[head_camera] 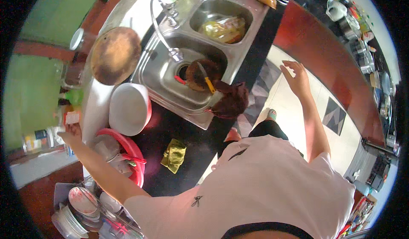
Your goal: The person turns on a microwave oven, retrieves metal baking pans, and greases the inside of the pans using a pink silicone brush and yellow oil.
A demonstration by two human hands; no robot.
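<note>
My left hand (73,134) reaches to the shelf at the far left, next to jars (38,140) and a small container with an orange-red label (72,117); whether it grips one is unclear. Above the floor, right of the counter, my right hand (297,74) hangs with bent fingers apart, holding nothing. In the near basin of the steel double sink (163,88) lie a round brown object (196,76) and a knife with a yellow handle (210,85). A dark reddish-brown cloth or bag (233,101) hangs at the sink's edge. The faucet's sprayer head (175,55) points into that basin.
A plastic-wrapped yellowish item (223,29) lies in the far basin. A round wooden board (116,56), a white bowl (129,109) and a red basin (139,172) stand left of the sink. A folded green cloth (174,156) lies on the black counter. A dish rack (105,213) is at lower left.
</note>
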